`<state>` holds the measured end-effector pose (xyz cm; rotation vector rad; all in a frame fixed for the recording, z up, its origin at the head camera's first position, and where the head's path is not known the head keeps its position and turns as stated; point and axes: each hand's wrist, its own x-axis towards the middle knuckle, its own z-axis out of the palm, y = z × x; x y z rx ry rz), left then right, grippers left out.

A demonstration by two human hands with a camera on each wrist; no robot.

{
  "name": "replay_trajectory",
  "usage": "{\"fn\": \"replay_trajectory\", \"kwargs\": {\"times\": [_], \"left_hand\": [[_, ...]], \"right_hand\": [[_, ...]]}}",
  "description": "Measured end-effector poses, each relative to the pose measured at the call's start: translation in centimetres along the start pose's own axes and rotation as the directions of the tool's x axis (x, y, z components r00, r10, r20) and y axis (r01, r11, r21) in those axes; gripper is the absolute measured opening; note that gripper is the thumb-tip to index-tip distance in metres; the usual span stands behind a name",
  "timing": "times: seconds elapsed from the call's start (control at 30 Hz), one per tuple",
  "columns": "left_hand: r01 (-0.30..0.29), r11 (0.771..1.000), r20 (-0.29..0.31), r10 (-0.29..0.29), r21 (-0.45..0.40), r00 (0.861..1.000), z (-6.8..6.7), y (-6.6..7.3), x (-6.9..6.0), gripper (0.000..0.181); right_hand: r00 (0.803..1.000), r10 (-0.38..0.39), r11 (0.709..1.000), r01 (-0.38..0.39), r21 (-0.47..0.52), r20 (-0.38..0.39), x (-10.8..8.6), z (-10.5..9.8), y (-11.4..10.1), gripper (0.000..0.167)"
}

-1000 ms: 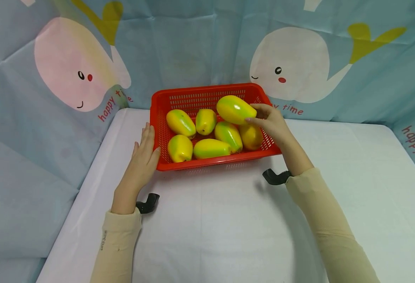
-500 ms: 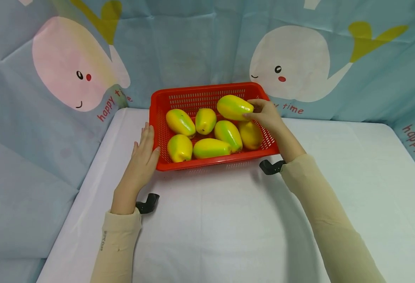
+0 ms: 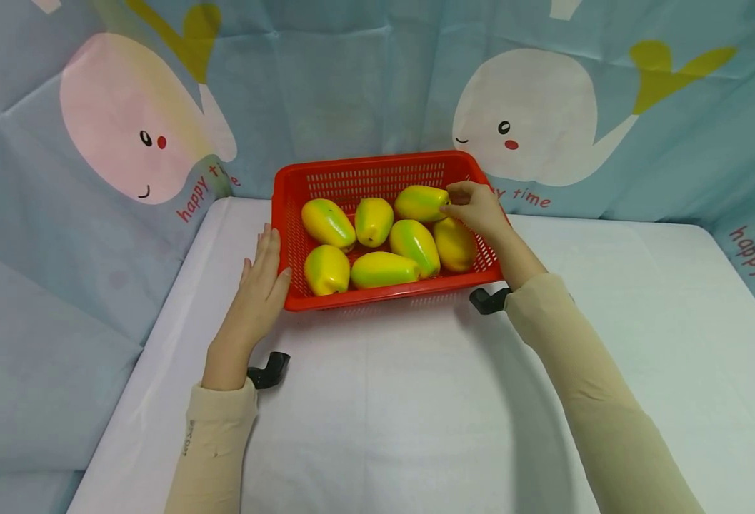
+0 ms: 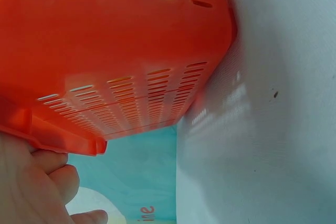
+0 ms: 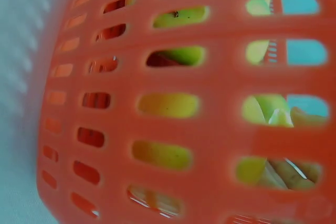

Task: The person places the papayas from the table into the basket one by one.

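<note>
In the head view, a red plastic basket (image 3: 377,291) with slotted walls holds several glossy yellow-green papayas (image 3: 328,223). My right hand (image 3: 480,210) reaches over the basket's right side and pinches the right end of the papaya (image 3: 421,203) at the back right. That papaya lies low among the others, beside a yellower one (image 3: 456,245). My left hand (image 3: 255,293) rests along the basket's left rim with its fingers straight. The left wrist view shows this hand's fingers (image 4: 60,177) by the rim. Through the slots in the right wrist view, parts of the right fingers (image 5: 294,174) show.
A white-covered table (image 3: 377,414) carries the basket near its back edge. Behind it hangs a blue cloth (image 3: 351,86) printed with whales. A black wrist-worn piece (image 3: 271,370) sits at the left cuff and another (image 3: 489,301) at the right.
My right hand has moved left and lowered the papaya from above the others down into the basket's back right. My left hand and the basket have stayed in place.
</note>
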<state>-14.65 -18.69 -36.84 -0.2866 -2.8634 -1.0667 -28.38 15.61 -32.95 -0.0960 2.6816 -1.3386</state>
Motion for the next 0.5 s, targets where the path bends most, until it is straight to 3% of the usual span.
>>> {"fn": "replay_trajectory", "kwargs": {"times": [0.23, 0.4, 0.5], "left_hand": [[0.012, 1.000, -0.010, -0.012, -0.022, 1.000, 0.3, -0.4, -0.2, 0.063], [0.003, 0.999, -0.021, -0.004, -0.033, 1.000, 0.5, -1.1, -0.7, 0.064], [-0.001, 0.996, -0.049, -0.004, -0.086, 0.999, 0.5, -1.7, -1.0, 0.067]], "right_hand": [[0.997, -0.049, 0.997, 0.051, 0.051, -0.054, -0.8, -0.1, 0.4, 0.050], [0.990, -0.088, 0.992, 0.097, 0.084, -0.106, -2.8, -1.1, 1.1, 0.049], [0.980, -0.119, 0.989, 0.131, 0.070, -0.160, -4.2, -2.6, 2.3, 0.047]]}}
